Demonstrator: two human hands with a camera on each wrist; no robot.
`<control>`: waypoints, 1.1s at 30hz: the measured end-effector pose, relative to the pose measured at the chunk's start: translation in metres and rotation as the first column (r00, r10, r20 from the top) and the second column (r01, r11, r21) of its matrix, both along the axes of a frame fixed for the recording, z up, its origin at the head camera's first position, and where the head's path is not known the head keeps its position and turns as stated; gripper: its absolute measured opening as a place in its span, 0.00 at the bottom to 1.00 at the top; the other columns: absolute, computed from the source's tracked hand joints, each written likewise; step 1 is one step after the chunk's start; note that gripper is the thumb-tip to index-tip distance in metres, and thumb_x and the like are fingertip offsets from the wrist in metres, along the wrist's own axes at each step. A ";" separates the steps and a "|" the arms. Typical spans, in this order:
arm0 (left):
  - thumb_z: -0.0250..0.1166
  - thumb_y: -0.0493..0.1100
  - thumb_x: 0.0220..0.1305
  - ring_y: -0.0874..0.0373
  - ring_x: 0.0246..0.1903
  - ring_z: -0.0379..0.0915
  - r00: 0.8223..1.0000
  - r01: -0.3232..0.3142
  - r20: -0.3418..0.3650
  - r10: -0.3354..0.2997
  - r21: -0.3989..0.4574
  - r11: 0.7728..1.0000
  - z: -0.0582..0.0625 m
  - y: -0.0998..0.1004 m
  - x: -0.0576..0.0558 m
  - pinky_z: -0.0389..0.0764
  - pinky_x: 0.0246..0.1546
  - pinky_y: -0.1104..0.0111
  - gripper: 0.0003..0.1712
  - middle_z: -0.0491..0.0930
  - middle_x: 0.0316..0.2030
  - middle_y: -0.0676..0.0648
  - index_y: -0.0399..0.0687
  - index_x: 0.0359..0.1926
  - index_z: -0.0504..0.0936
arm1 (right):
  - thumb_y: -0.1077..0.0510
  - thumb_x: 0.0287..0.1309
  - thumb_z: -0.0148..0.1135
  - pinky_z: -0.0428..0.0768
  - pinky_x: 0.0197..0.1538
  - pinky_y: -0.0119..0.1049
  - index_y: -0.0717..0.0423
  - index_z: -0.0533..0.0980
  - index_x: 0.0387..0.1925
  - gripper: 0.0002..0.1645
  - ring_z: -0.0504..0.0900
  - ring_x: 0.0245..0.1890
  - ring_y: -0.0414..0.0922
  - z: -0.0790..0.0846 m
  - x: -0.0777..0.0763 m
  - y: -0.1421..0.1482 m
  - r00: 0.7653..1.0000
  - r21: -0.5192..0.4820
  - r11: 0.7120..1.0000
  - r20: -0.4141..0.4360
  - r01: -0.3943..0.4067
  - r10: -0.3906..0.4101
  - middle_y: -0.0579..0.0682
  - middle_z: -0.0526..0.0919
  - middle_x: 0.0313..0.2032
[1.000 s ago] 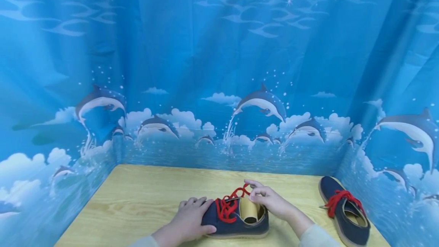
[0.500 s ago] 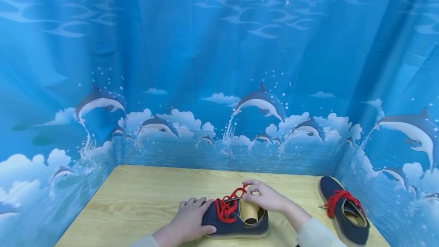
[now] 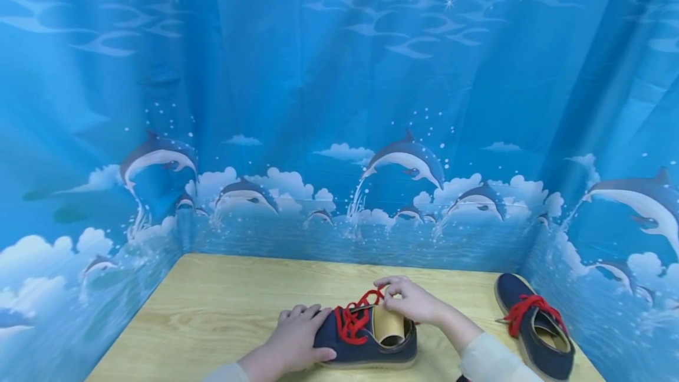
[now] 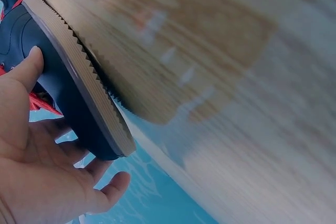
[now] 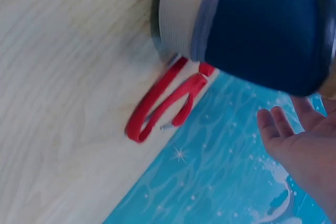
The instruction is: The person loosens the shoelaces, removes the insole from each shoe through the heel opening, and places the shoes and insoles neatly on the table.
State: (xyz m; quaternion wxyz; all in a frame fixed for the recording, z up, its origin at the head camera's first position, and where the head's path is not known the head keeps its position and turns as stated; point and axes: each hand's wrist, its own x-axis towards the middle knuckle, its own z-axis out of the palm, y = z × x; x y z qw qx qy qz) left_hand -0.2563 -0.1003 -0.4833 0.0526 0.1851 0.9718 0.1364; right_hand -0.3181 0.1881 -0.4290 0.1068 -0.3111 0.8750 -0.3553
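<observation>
A navy shoe (image 3: 392, 356) with loosened red laces (image 3: 350, 328) lies on its side-facing sole on the table, toe to the left. My left hand (image 3: 293, 341) grips its toe, the thumb on the near side; in the left wrist view the left hand (image 4: 50, 171) shows its fingers around the toe. Within the shoe's opening stands a tan, tube-like curved piece (image 3: 388, 324). My right hand (image 3: 416, 304) is at the top of that piece, thumb and index finger bent together, beside a raised lace loop. What lies between those fingertips is hidden. In the right wrist view, a loop of lace (image 5: 142, 114) lies behind the heel.
A second navy shoe (image 3: 553, 361) with tied red laces (image 3: 530, 310) rests at the right end of the wooden table (image 3: 223, 299). A blue dolphin-print curtain (image 3: 297, 105) surrounds the table's back and sides.
My right hand has shifted slightly left over the tan piece, and its thumb and index finger have bent closer together. My left hand stays on the toe.
</observation>
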 end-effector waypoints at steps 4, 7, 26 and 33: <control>0.65 0.75 0.54 0.38 0.62 0.66 1.000 -0.001 0.010 0.001 0.005 1.000 0.001 0.000 0.000 0.67 0.56 0.38 0.51 0.71 0.66 0.42 0.58 0.73 0.68 | 0.60 0.61 0.55 0.70 0.56 0.60 0.57 0.74 0.18 0.15 0.61 0.68 0.68 0.011 0.002 0.006 0.999 -0.022 1.000 0.037 0.000 0.001 0.61 0.74 0.64; 0.65 0.76 0.53 0.38 0.62 0.66 1.000 -0.005 0.017 0.005 0.002 1.000 0.001 0.001 -0.001 0.67 0.56 0.38 0.51 0.71 0.67 0.43 0.59 0.73 0.68 | 0.60 0.62 0.55 0.70 0.56 0.59 0.58 0.75 0.20 0.15 0.60 0.69 0.68 0.019 0.004 0.012 0.999 -0.033 0.999 0.054 -0.002 0.004 0.62 0.72 0.65; 0.66 0.75 0.54 0.37 0.62 0.65 1.000 -0.002 0.012 0.002 0.005 1.000 0.003 0.000 0.001 0.67 0.56 0.38 0.50 0.71 0.66 0.42 0.58 0.73 0.69 | 0.60 0.67 0.53 0.67 0.56 0.59 0.57 0.75 0.21 0.17 0.59 0.68 0.72 0.041 0.005 0.058 0.999 0.019 1.000 0.045 -0.022 0.021 0.61 0.74 0.63; 0.65 0.75 0.54 0.38 0.62 0.65 1.000 -0.008 0.029 0.008 0.000 1.000 0.003 0.000 0.000 0.68 0.56 0.38 0.50 0.71 0.66 0.43 0.59 0.73 0.69 | 0.59 0.69 0.54 0.70 0.54 0.57 0.55 0.76 0.22 0.17 0.60 0.68 0.71 0.047 0.009 0.072 0.998 0.062 0.998 0.063 -0.027 0.023 0.60 0.75 0.62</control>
